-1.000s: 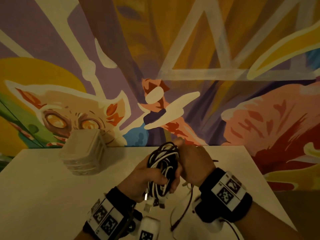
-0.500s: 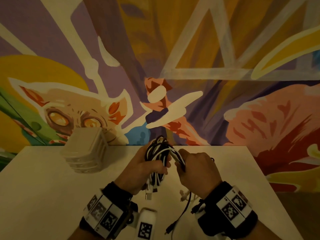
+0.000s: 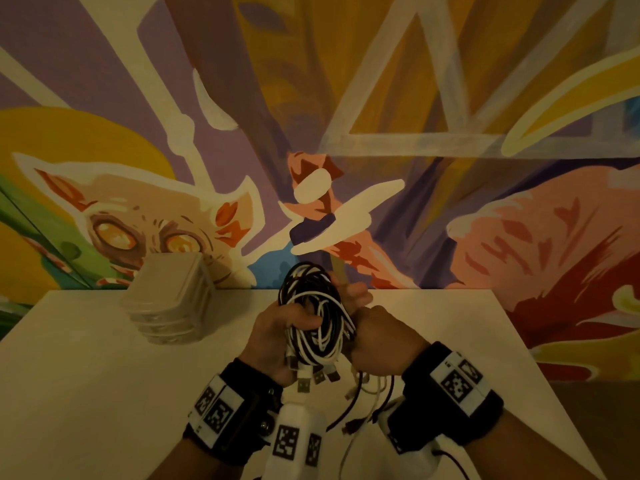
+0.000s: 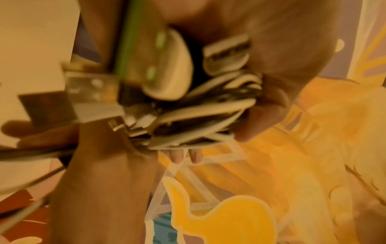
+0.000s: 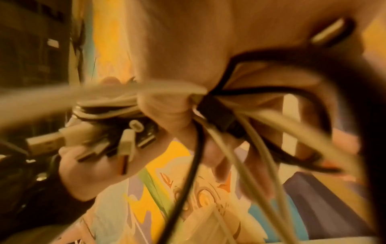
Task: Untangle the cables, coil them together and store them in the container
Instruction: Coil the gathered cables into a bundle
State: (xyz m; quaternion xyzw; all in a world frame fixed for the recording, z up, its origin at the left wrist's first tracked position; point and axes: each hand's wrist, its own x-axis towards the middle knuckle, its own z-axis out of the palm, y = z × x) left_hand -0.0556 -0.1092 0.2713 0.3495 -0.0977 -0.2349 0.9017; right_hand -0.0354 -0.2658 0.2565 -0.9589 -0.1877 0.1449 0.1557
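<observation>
Plastic container (image 3: 169,303) left on table (image 3: 86,393), both hands' fingers (image 3: 304,318) gripping cable coil (image 3: 317,317)

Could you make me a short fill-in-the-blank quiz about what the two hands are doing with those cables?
1. The coil of black and white cables is gripped by the ___ hand.
2. The loose cable ends hang below the ___ hand.
3. The container stands on the ___, left of both hands.

Missing words: left; right; table
</observation>
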